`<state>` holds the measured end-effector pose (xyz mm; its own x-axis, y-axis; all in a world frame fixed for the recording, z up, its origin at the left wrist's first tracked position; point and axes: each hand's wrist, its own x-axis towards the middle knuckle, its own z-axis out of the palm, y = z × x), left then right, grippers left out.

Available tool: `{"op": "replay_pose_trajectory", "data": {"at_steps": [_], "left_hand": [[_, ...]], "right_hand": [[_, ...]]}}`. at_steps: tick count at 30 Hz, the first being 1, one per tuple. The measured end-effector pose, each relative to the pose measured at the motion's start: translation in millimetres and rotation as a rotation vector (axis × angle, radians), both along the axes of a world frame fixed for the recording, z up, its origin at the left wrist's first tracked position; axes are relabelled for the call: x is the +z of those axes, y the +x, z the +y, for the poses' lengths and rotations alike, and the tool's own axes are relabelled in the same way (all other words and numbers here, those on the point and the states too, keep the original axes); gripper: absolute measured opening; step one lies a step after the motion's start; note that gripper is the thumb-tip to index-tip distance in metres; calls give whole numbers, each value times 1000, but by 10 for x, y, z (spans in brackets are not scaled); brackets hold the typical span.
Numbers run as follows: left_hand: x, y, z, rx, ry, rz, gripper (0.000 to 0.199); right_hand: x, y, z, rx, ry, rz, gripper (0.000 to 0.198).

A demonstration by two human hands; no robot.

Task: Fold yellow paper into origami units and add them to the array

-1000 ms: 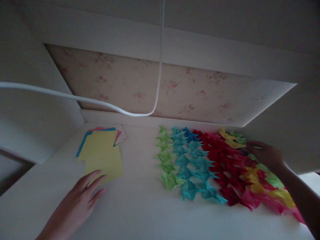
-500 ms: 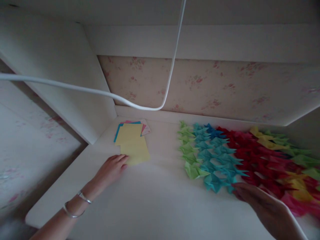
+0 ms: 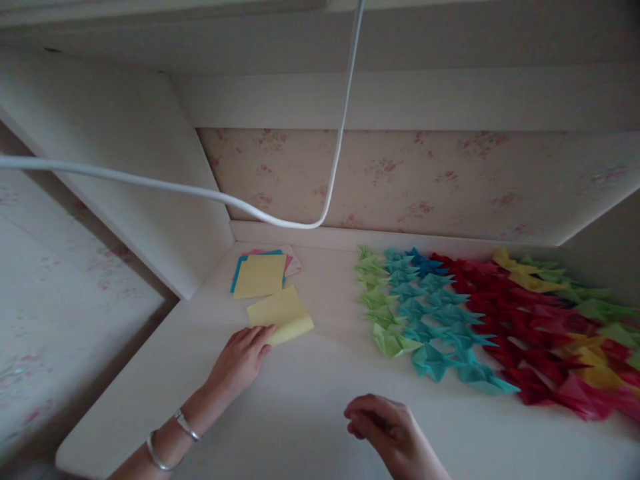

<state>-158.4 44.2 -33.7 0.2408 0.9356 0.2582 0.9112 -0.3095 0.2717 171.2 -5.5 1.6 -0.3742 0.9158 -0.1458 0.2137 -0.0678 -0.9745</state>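
Observation:
My left hand [image 3: 246, 353], with two silver bangles on its wrist, grips the near edge of a square yellow sheet of origami paper [image 3: 277, 310]. That edge curls up while the far part lies on the white table. Just behind it lies a stack of coloured paper squares, with a yellow square [image 3: 261, 275] on top and blue, pink and patterned ones showing below. My right hand [image 3: 383, 423] is over the table nearer to me, its fingers curled together with nothing visible in them. To its right and beyond stand rows of folded paper cranes [image 3: 435, 360] in green, turquoise, blue, red and yellow.
A white cable [image 3: 295, 225] hangs across the view between my head and the table. White panels [image 3: 150, 173] rise at the left and back, with floral wallpaper [image 3: 390, 173] behind. The table's rounded corner [image 3: 63, 453] is at lower left.
My left hand has drawn the yellow sheet off the stack, toward me and rightward, bending its edge. My right hand has left a turquoise crane at the row's near end and moved left.

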Motion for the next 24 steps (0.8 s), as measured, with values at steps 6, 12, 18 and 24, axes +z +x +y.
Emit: {"op": "replay_pose_trajectory", "data": {"at_steps": [6, 12, 18, 24], "left_hand": [[203, 175, -112, 49, 8, -180, 34], [742, 580, -119, 59, -446, -1005, 38], [637, 919, 30, -21, -703, -1296, 37], [420, 1147, 76, 90, -688, -1579, 53]], "right_hand": [[-110, -11, 150, -69, -49, 126, 33], [114, 204, 543, -162, 49, 203, 48], [178, 184, 676, -153, -20, 379, 49], [-164, 154, 592, -294, -42, 384, 43]]}}
